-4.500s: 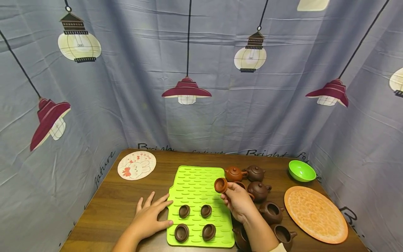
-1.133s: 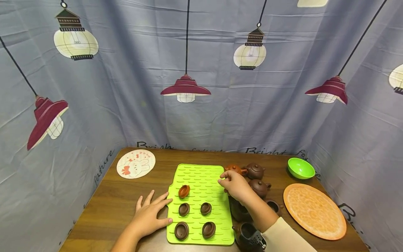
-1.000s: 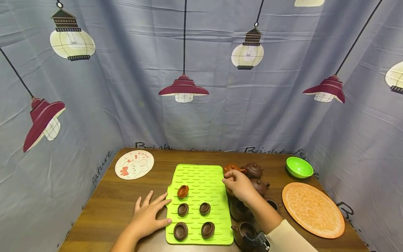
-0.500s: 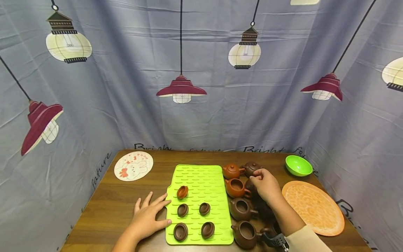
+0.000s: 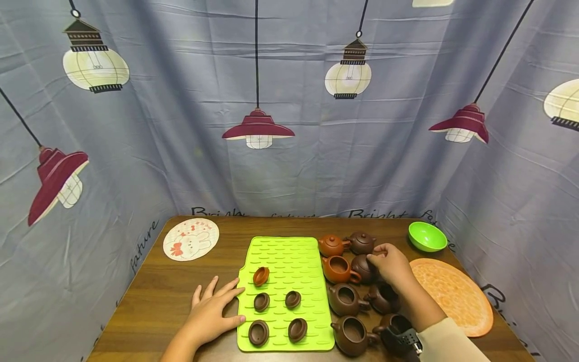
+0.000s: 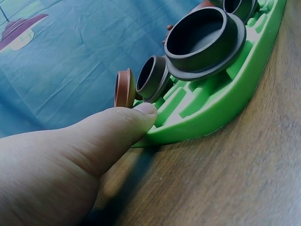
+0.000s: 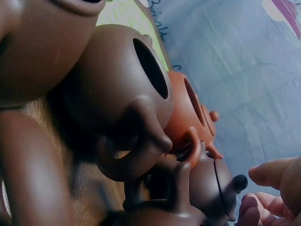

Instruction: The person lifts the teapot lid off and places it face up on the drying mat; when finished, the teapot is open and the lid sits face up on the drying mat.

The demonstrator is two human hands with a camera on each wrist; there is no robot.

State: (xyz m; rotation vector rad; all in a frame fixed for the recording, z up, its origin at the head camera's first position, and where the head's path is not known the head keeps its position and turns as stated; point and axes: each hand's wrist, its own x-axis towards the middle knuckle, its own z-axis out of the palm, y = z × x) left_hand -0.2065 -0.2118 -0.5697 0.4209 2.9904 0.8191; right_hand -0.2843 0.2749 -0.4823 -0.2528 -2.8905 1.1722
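My left hand (image 5: 209,317) lies with spread fingers at the left edge of a lime-green mat (image 5: 289,261); its thumb (image 6: 134,117) touches the mat's rim. Upside down on the mat are one orange teapot lid (image 5: 261,276) and several dark brown lids (image 5: 259,333). My right hand (image 5: 393,264) is at a lidded dark brown teapot (image 5: 363,270). In the right wrist view, thumb and fingertips stand slightly apart, right beside the lid's knob (image 7: 240,182). Left of that pot sits an orange teapot (image 5: 337,270) without its lid.
Two columns of teapots stand along the mat's right side. The back ones, orange (image 5: 332,245) and dark brown (image 5: 362,243), wear lids; lidless brown pots (image 5: 354,336) stand nearer. A green bowl (image 5: 427,237), an orange round mat (image 5: 457,296) and a rabbit placemat (image 5: 191,239) lie farther out.
The orange lid, earlier held in my right hand, now lies on the mat. My right hand has moved right, from the orange teapot to the lidded brown one. My left hand keeps its place.
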